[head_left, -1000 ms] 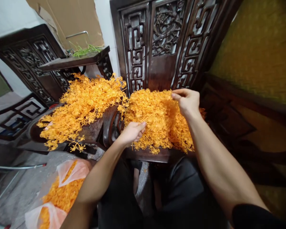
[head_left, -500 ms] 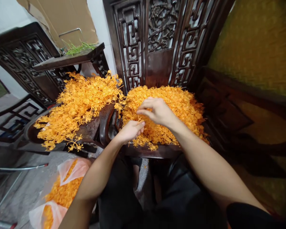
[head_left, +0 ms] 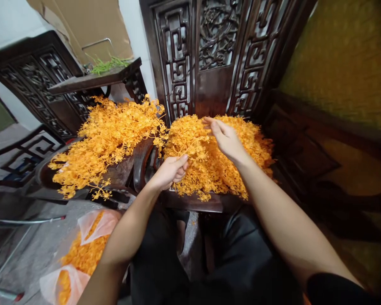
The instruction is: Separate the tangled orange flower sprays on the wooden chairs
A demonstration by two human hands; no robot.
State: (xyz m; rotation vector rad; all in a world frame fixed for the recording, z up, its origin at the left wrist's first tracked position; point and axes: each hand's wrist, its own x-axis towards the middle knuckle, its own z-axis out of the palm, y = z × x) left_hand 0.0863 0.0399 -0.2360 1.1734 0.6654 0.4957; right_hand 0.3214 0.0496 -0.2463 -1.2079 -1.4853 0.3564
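Observation:
Orange plastic artificial-flower pieces with thin, spidery petals form a big pile (head_left: 250,144) on the dark wooden chair seat in front of me. My left hand (head_left: 169,173) is at the pile's near left edge, thumb and fingers closed on the thin stem of an artificial flower sprig (head_left: 197,149). The sprig's branching head points right, over the pile. My right hand (head_left: 226,139) hovers above the pile, to the right of the sprig, its fingers stretched out and apart; I see nothing in it.
More orange flower pieces (head_left: 114,131) lie heaped on the side stand at left, beside the curved chair arm (head_left: 141,163). A plastic bag (head_left: 100,228) of orange pieces stands on the floor at lower left. Green stems (head_left: 109,65) lie on a ledge. The carved chair back (head_left: 214,91) rises behind.
My right hand has moved right and up, its fingers opening away from my left hand. The sprig's branching head now shows at my left hand, which has shifted slightly left.

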